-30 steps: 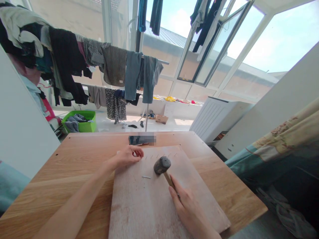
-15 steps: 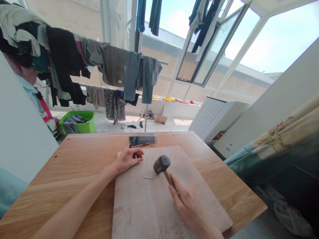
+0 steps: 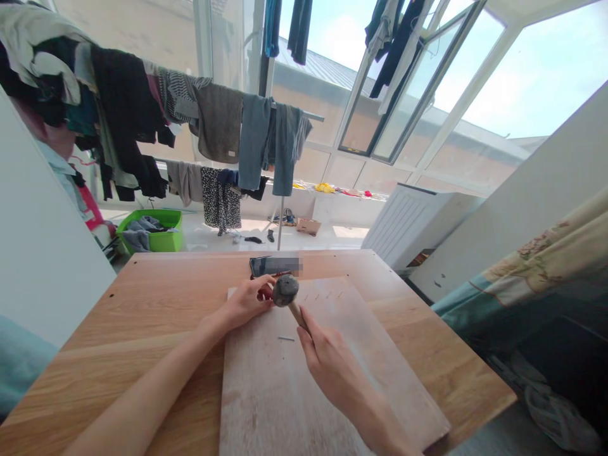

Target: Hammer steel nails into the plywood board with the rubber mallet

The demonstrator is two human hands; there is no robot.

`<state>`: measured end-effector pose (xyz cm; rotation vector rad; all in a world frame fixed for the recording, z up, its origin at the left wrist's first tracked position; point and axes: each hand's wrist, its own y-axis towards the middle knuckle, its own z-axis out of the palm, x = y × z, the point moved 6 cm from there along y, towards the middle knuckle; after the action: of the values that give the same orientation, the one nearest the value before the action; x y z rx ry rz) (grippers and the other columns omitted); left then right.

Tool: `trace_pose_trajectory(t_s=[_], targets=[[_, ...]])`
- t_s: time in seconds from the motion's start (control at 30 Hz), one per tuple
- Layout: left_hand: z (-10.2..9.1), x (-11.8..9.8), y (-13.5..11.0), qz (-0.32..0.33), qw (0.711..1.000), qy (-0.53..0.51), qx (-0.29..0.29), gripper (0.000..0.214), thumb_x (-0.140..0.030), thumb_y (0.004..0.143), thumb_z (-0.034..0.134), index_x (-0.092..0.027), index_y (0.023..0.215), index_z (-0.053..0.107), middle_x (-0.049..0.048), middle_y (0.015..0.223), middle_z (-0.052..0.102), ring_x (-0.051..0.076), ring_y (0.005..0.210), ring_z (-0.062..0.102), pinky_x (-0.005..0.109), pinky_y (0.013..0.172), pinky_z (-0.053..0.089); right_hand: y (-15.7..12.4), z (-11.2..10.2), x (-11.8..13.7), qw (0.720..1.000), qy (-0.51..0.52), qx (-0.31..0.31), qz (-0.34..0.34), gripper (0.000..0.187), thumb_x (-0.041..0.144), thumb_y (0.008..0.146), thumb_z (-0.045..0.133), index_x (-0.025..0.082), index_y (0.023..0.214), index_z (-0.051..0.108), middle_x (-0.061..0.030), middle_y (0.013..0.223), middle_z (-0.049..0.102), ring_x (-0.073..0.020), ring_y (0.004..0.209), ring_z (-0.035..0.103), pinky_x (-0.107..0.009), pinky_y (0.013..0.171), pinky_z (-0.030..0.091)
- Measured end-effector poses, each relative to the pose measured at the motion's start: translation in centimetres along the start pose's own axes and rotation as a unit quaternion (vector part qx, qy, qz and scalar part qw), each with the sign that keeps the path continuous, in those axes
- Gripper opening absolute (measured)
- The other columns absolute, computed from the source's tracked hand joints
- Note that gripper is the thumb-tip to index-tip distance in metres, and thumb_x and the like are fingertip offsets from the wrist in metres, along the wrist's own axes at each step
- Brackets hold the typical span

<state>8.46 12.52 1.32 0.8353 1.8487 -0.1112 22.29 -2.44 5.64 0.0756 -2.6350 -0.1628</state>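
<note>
My right hand (image 3: 335, 361) is wrapped around the wooden handle of a hammer (image 3: 285, 291) with a dark, rounded head. The hammer head is raised just beside the fingertips of my left hand (image 3: 249, 301) and partly covers them. Those left fingers are curled together near the far left corner of a pale, worn wooden board (image 3: 266, 405); whatever they pinch is hidden. Several thin nails (image 3: 329, 294) stand in a row in the board, right of the hammer head. One loose nail (image 3: 286, 338) lies flat on the board, nearer to me.
Under the board is a wooden table (image 3: 156, 316). A phone (image 3: 266, 266) lies at its far side, just beyond the board. Past the table are a green tub (image 3: 166, 240) with clothes, hanging laundry (image 3: 218, 120) and a white cabinet (image 3: 399, 221). A curtain (image 3: 527, 272) hangs at the right.
The hammer has moved left and away from me, from over the board's middle to beside my left fingertips. My left hand stays at the board's left corner. The view has shifted slightly.
</note>
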Motion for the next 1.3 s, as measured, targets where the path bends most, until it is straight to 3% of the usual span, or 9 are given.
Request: trace_pose_trajectory(t_s=[0.27,0.43,0.6,0.8,0.93,1.0,1.07,1.17,1.3], targets=[[0.2,-0.1,-0.1,-0.002,1.0,-0.01,0.013,0.027,-0.023,0.076,0.066,-0.018,0.103,0.062,-0.001,0.078,0.072,0.013,0.068,0.06,0.025,0.067,0.048,-0.4,0.0,-0.3,0.999,0.035,0.004,0.024,0.043,0.028,0.105,0.037,0.018,0.144,0.053,-0.0091,0.101,0.079,-0.0237,0.087,0.073,-0.028,0.074,0.049],[-0.2,-0.7,-0.3,-0.022,0.999,0.006,0.029,0.035,-0.032,0.073,0.073,-0.018,0.102,0.058,0.0,0.084,0.066,0.013,0.067,0.058,0.025,0.063,0.048,-3.0,-0.8,-3.1,0.995,0.06,-0.032,0.079,0.049,0.036,0.104,0.038,0.023,0.149,0.05,-0.0086,0.122,0.075,-0.0252,0.105,0.072,-0.032,0.086,0.053],[-1.3,-5.1,-0.7,0.032,0.985,0.159,0.065,0.007,-0.021,0.076,0.063,-0.02,0.075,0.055,-0.0004,0.08,0.059,0.014,0.067,0.056,0.026,0.062,0.045,-5.7,0.5,-7.1,0.993,0.058,-0.009,0.103,0.052,0.039,0.101,0.041,0.02,0.148,0.052,-0.0103,0.123,0.075,-0.0284,0.11,0.072,-0.035,0.086,0.058],[3.8,-9.4,-3.4,0.096,0.899,0.38,0.196,0.019,-0.004,0.074,0.062,-0.018,0.086,0.065,0.007,0.081,0.07,0.024,0.075,0.066,0.031,0.065,0.046,-5.7,1.2,-7.1,0.995,0.034,-0.006,0.097,0.054,0.035,0.102,0.034,0.013,0.148,0.052,-0.0145,0.125,0.074,-0.0288,0.109,0.073,-0.037,0.086,0.06],[8.3,-10.2,-4.9,0.165,0.842,0.474,0.199,0.029,0.004,0.076,0.057,-0.016,0.095,0.067,0.0117,0.083,0.072,0.026,0.076,0.069,0.034,0.067,0.049,-5.4,0.8,-5.9,0.996,0.033,-0.012,0.084,0.054,0.032,0.102,0.03,0.009,0.146,0.053,-0.0165,0.121,0.075,-0.0288,0.105,0.074,-0.037,0.084,0.06],[9.3,-10.5,-5.0,0.191,0.831,0.487,0.19,0.026,0.004,0.079,0.055,-0.014,0.094,0.067,0.0137,0.083,0.071,0.028,0.077,0.069,0.035,0.066,0.05,-5.5,0.8,-5.9,0.996,0.036,-0.019,0.079,0.053,0.031,0.102,0.031,0.01,0.145,0.054,-0.0162,0.12,0.076,-0.0292,0.103,0.075,-0.038,0.084,0.061],[8.8,-10.3,-4.8,0.192,0.846,0.46,0.189,0.028,0.004,0.078,0.056,-0.015,0.095,0.066,0.0126,0.085,0.071,0.027,0.078,0.069,0.034,0.067,0.05,-5.6,0.9,-6.4,0.996,0.041,-0.038,0.076,0.051,0.031,0.101,0.035,0.014,0.144,0.056,-0.0146,0.122,0.076,-0.0298,0.104,0.075,-0.039,0.086,0.061],[5.7,-8.7,-3.8,0.136,0.906,0.361,0.173,0.035,0.004,0.074,0.056,-0.02,0.098,0.065,0.0059,0.089,0.07,0.02,0.077,0.067,0.029,0.069,0.049,-5.8,1.3,-7.6,0.994,0.055,-0.058,0.076,0.047,0.032,0.099,0.044,0.023,0.144,0.058,-0.0101,0.126,0.074,-0.0304,0.108,0.073,-0.041,0.09,0.06],[0.0,-4.4,-2.7,0.039,0.982,0.178,0.048,0.021,-0.007,0.078,0.057,-0.02,0.092,0.065,0.001,0.087,0.067,0.015,0.077,0.064,0.025,0.073,0.05,-5.9,1.9,-8.8,0.994,0.065,-0.037,0.078,0.049,0.035,0.1,0.044,0.022,0.146,0.054,-0.0099,0.13,0.071,-0.0306,0.107,0.074,-0.042,0.091,0.061]])
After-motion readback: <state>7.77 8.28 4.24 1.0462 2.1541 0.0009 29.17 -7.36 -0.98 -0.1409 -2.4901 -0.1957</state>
